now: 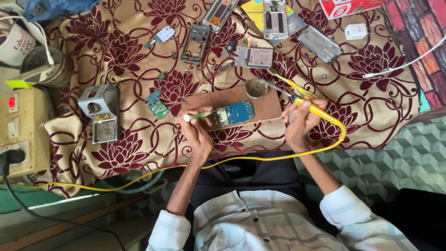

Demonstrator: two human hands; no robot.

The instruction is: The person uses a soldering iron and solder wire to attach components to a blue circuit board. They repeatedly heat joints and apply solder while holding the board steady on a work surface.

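My left hand point(196, 130) grips a small green-handled tool point(197, 115) whose tip rests on a blue circuit board point(234, 113). The board lies on a brown wooden block point(267, 106) on the flowered cloth. My right hand point(299, 122) holds a yellow soldering iron point(312, 108) by its handle, the metal tip pointing up-left toward a small round tin point(256, 88) on the block. The iron's yellow cable point(260, 159) loops past my lap toward the left.
Phone frames point(275, 18), a phone back point(319, 44) and loose boards point(157, 104) lie scattered on the cloth. A metal soldering stand point(101, 113) sits left, with a switch box point(17, 132) at the far left edge. A white charger point(356, 31) and red box point(349, 6) are at top right.
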